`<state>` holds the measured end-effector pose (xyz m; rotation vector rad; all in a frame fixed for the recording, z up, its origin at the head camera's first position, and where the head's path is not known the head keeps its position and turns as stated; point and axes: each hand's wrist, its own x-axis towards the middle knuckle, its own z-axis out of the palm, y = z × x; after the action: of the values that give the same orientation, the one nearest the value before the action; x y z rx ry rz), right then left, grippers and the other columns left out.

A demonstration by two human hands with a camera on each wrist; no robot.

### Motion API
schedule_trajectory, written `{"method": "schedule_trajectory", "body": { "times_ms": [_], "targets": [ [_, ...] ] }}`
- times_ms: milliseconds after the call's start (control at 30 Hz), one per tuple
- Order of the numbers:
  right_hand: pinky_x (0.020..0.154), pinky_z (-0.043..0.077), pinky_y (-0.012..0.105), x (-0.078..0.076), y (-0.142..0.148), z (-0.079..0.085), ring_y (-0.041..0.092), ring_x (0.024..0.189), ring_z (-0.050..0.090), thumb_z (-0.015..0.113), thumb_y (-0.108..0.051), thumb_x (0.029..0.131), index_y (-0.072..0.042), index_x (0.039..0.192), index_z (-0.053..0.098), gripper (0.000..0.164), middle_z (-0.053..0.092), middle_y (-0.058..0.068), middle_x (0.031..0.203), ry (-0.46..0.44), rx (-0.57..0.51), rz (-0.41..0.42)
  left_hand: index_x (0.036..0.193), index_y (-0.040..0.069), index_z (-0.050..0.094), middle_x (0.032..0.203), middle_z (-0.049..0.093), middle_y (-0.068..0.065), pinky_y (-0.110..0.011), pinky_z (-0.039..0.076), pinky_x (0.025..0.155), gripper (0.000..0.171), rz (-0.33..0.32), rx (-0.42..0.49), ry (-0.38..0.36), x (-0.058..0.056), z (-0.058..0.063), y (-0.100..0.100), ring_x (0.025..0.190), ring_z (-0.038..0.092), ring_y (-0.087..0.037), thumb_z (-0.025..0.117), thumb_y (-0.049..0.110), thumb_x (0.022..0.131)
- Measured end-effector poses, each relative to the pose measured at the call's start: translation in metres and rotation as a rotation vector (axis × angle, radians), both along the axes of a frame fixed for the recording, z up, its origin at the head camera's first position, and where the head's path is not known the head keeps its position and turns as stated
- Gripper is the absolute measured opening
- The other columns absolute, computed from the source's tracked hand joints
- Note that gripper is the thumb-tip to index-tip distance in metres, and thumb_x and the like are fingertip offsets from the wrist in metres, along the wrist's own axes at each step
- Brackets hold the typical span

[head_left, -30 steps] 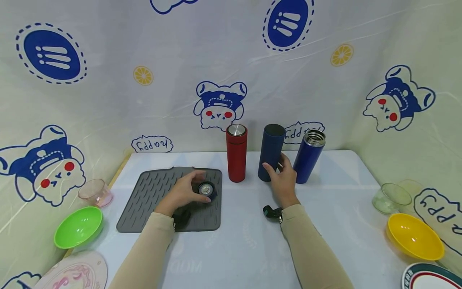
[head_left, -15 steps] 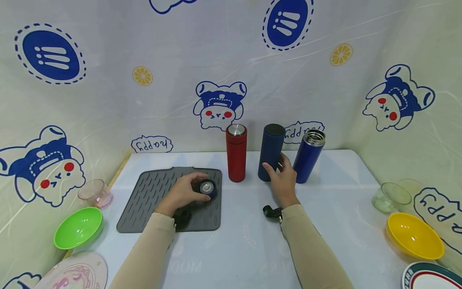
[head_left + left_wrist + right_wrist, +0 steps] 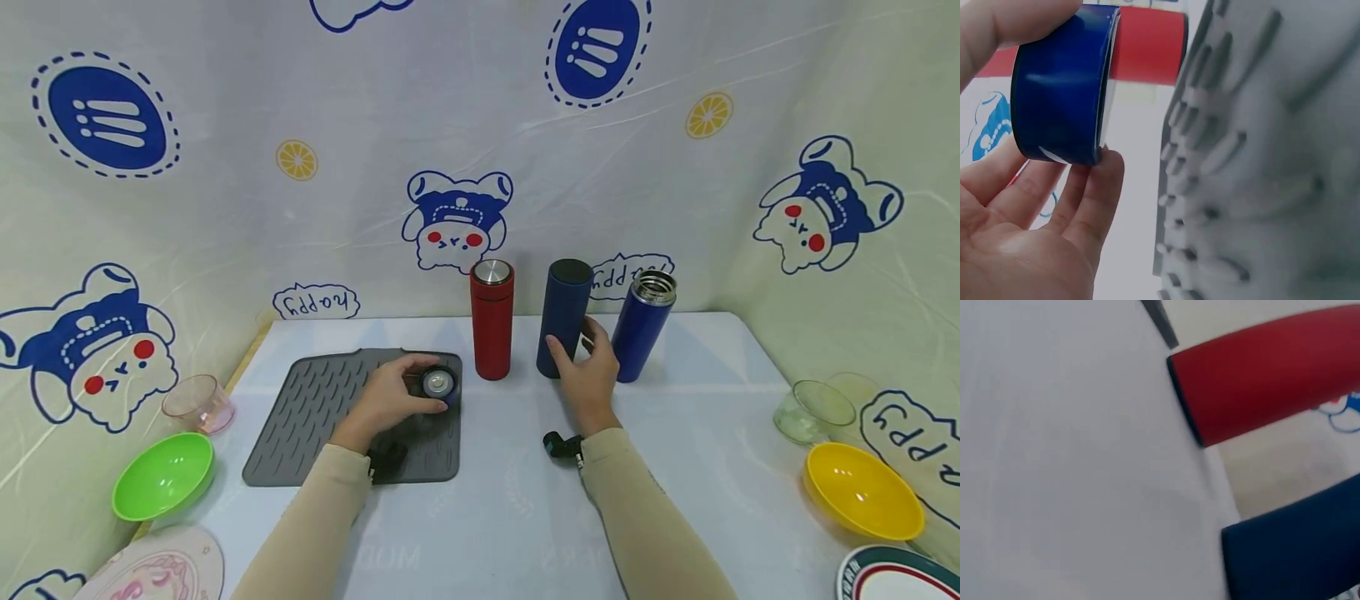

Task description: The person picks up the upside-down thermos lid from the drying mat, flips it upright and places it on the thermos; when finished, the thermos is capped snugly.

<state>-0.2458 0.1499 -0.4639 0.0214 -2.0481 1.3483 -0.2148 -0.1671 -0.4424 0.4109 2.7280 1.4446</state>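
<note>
My left hand (image 3: 390, 400) pinches a short blue bottle lid (image 3: 1060, 87) between thumb and fingers, over the right part of the grey ridged mat (image 3: 307, 417). A round silver centre shows on the lid from above. Farther right, my right hand (image 3: 588, 375) grips the lower part of a dark blue thermos (image 3: 564, 304), thumb in front and fingers along its right side. That thermos stands on the table. Just beyond those fingers is a shiny blue bottle (image 3: 641, 337), its steel threaded mouth uncovered. The right hand itself is out of sight in the right wrist view.
A red thermos (image 3: 492, 325) with a silver top stands between the mat and the dark blue one. At left are a pink glass (image 3: 198, 404), a green bowl (image 3: 165, 475) and a pink plate (image 3: 157, 567). At right are a green glass (image 3: 813, 412), yellow bowl (image 3: 862, 492) and rimmed plate (image 3: 900, 575).
My left hand has shifted slightly to the right and away from me, carrying the lid along. The right hand stays at the dark blue thermos with barely any movement.
</note>
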Motion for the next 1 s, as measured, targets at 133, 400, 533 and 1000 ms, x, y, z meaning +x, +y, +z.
{"method": "schedule_trajectory", "body": {
  "times_ms": [133,400,533,1000],
  "targets": [
    [0.090,0.042,0.037,0.003,-0.003,0.007,0.016,0.109,0.051,0.072,-0.044,0.079,-0.002,0.123,0.053,0.064,0.057,0.003,0.117,0.135,0.017,-0.106,0.123,0.022,0.059,0.114,0.058,0.010,-0.038,0.049,0.082,0.069,-0.002,0.035,0.028,0.003,0.005,0.008,0.099,0.056,-0.015,0.089,0.028,0.062],
    [0.071,0.045,0.031,0.013,-0.009,0.031,0.014,0.082,0.053,0.071,-0.033,0.084,-0.005,0.098,0.059,0.034,0.057,0.002,0.089,0.266,0.000,-0.100,0.123,0.025,0.058,0.117,0.058,0.011,-0.041,0.047,0.087,0.067,-0.056,0.090,0.090,0.009,0.018,0.024,0.105,0.055,-0.013,0.088,0.020,0.064],
    [0.061,0.046,0.033,0.018,-0.016,0.043,0.014,0.072,0.055,0.070,-0.028,0.086,-0.007,0.089,0.060,0.023,0.059,-0.001,0.082,0.256,0.021,0.074,0.124,0.025,0.056,0.117,0.058,0.011,-0.040,0.045,0.091,0.067,-0.077,0.074,0.163,0.011,0.027,0.030,0.107,0.054,-0.010,0.087,0.017,0.065],
    [0.075,0.051,0.035,0.029,-0.034,0.051,0.016,0.091,0.061,0.067,-0.032,0.088,-0.011,0.122,0.057,0.042,0.063,0.001,0.106,-0.168,0.161,0.705,0.132,0.028,0.052,0.127,0.050,0.012,-0.040,0.043,0.094,0.078,-0.181,0.058,0.395,0.019,0.047,0.055,0.115,0.047,-0.008,0.085,0.004,0.065]
  ]
}}
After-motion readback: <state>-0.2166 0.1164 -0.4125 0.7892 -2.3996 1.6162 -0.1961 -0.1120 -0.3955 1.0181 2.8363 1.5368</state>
